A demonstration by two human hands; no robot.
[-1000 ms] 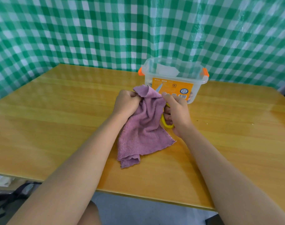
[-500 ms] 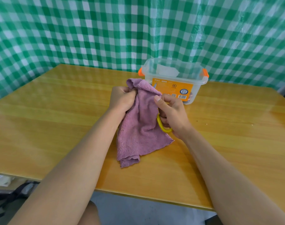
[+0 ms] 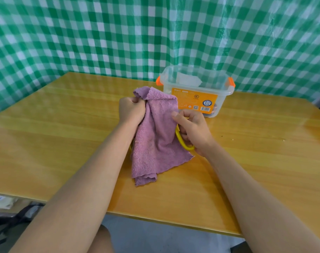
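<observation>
A purple fleecy cloth (image 3: 155, 139) hangs from my left hand (image 3: 130, 111), which grips its upper part in a fist above the wooden table (image 3: 64, 139). The cloth's lower end rests folded on the table. My right hand (image 3: 192, 129) holds the yellow handles of a pair of scissors (image 3: 183, 143), with the thumb pressed against the cloth's right side. The scissor blades are hidden behind the cloth.
A clear plastic box (image 3: 195, 90) with orange clips and an orange label stands on the table just behind my hands, with something white inside. A green and white checked sheet (image 3: 155, 33) hangs behind the table. Bags and papers lie on the floor at the lower left.
Both hands drew back toward me and slightly left, away from the box. The scissor blade that showed by the box is now covered by the cloth.
</observation>
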